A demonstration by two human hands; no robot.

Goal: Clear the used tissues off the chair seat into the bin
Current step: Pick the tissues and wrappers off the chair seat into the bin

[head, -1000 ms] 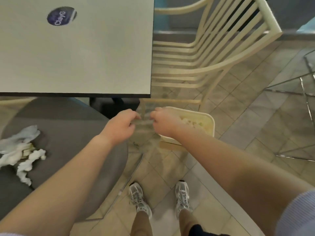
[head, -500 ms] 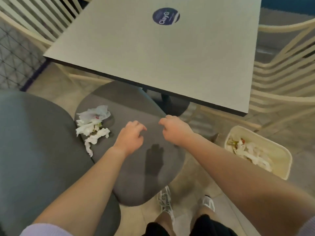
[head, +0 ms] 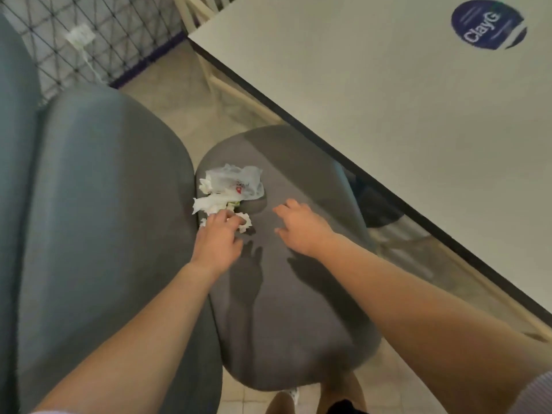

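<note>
Left hand (head: 219, 239): fingers curled down onto the nearest wad of the used tissues (head: 230, 194), fingertips touching the crumpled white paper; whether they have closed on it cannot be told, since the fingertips hide the contact. Right hand (head: 298, 231): empty, fingers loosely spread, hovering just above the seat, apart from the paper and to the right of the left hand. Just beyond the left fingertips the rest of the pile runs away from the person: a torn white strip, then a flatter, thin crinkled sheet with a small red mark. All of it lies on the far left part of the grey chair seat (head: 298, 324), against the edge of the grey-green cushion (head: 104, 234) on the left. Judgement: material is very light, soft, crushable, in several loose pieces, likely to shed scraps if pinched at one corner. Best hold is a gather from above, bunching the pieces into one ball, right hand closing in from its side. Table (head: 403, 130) overhangs the seat beyond the right hand. Bin not in view.
</note>
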